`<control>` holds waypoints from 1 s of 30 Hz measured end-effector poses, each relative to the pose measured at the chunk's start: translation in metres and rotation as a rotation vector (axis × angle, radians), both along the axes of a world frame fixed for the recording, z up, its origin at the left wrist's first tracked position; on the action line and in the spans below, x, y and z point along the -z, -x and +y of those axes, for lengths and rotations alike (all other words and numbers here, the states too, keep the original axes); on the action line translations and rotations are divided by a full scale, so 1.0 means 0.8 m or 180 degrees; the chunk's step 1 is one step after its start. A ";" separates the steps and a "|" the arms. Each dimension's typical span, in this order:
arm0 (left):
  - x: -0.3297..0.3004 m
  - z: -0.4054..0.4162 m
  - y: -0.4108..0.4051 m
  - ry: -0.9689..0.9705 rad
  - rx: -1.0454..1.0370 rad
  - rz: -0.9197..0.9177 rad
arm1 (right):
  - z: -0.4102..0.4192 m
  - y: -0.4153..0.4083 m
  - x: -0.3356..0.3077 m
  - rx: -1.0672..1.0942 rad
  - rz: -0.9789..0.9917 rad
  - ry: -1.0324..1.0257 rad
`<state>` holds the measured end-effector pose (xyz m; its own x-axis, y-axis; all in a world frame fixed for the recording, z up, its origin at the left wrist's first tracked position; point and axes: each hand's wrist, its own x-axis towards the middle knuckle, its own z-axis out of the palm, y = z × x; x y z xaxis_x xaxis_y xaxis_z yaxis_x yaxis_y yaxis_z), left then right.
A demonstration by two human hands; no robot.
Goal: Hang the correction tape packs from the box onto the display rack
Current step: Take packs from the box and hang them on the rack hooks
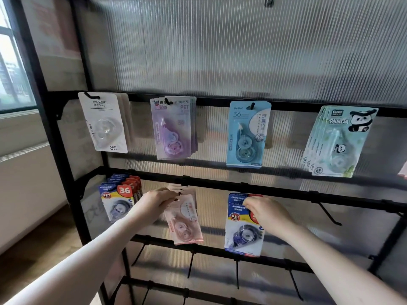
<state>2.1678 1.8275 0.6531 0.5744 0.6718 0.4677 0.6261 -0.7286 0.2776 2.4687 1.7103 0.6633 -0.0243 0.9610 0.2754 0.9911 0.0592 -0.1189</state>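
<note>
- We have both hands up at the middle rail of the display rack (275, 195), each working a pack at its hook.
- Our left hand (155, 202) pinches the top of the pink pack (184, 219), thumb and fingertips closed on the card near its hang hole. That seems to be so the hole can be guided over the peg; the pack tilts, its lower end swung to the right. More pink cards sit behind it on the same hook.
- Our right hand (267, 211) grips the upper right corner of the blue pack (243, 225), fingers curled over the card edge and hiding the red badge. We judge it is steadying or seating this pack on its peg; the hole itself is covered, so we cannot tell whether it is fully on.
- The blue pack is a carded blister: dark blue header reading JINUO, a yellow and red PET mark, and a clear bubble with a dark purple dispenser low on the card. At least one like card hangs behind it.
- The pink pack is pale, with a rounded clear bubble over a pink dispenser.
- To the far left on this rail hangs another blue bunch (120, 199) with a red 36.
- On the upper rail: a white pack (103, 123), a purple pack (172, 128), a light blue pack (246, 134) and panda packs (339, 140).
- Bare hooks stick out to the right and on the lower rails; the box is not in view.
</note>
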 end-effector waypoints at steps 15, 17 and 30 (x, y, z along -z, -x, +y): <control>0.012 0.026 -0.013 -0.0644 -0.0192 0.0009 | 0.004 0.011 0.000 0.0137 -0.0480 -0.0425; 0.017 0.031 -0.015 -0.0831 -0.0239 0.0134 | 0.005 0.008 0.004 0.0076 -0.0530 -0.0584; 0.034 0.040 -0.024 -0.0503 -0.0011 0.0129 | 0.009 0.007 0.014 0.0146 -0.0577 -0.0417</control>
<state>2.1871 1.8597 0.6260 0.5929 0.5935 0.5442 0.6370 -0.7592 0.1340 2.4635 1.7171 0.6518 -0.0418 0.9186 0.3930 0.9976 0.0166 0.0671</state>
